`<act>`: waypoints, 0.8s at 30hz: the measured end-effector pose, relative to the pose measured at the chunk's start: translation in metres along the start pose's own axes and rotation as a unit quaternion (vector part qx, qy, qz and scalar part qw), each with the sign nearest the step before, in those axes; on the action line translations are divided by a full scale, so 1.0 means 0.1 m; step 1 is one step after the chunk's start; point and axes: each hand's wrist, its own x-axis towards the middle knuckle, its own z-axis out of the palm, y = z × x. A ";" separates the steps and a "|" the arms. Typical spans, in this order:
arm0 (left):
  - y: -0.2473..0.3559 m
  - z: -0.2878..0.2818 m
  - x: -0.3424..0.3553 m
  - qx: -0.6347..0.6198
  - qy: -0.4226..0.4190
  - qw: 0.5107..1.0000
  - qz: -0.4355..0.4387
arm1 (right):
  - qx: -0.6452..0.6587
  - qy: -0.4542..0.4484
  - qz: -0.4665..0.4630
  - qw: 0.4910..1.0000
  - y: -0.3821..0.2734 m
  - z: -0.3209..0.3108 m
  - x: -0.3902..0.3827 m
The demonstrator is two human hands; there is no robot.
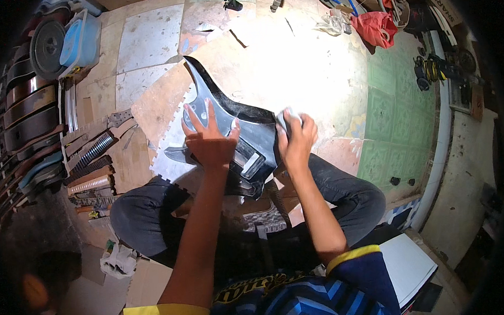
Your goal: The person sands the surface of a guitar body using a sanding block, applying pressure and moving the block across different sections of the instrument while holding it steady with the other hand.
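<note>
An electric guitar body (259, 136), dull grey on its face with a black edge and a long pointed horn, lies across my folded legs and a pale mat (171, 160) with toothed edges. My left hand (210, 139) rests flat on its face, fingers spread, beside the rectangular cavities. At the body's right edge, my right hand (297, 139) is closed around a small pale grey pad (284, 120). The pad presses against that edge; its underside is hidden by my fingers and the wood.
To the left stand a row of curved guitar bodies (32, 101), several long slotted pieces (93, 152) and a clear tub with a blue lid (81, 44). A red bag (375, 28) sits at the far right. Cardboard (145, 108) covers part of the tiled floor.
</note>
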 end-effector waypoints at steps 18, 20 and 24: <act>-0.02 -0.04 -0.03 0.015 -0.026 1.000 -0.008 | -0.011 -0.040 -0.004 0.999 0.29 -0.20 -0.71; -0.04 -0.02 -0.02 0.019 -0.014 1.000 0.001 | 0.009 -0.017 -0.008 1.000 0.14 -0.03 -0.19; -0.05 -0.02 -0.03 0.001 -0.027 1.000 -0.006 | -0.007 -0.019 0.009 1.000 0.01 0.05 -0.25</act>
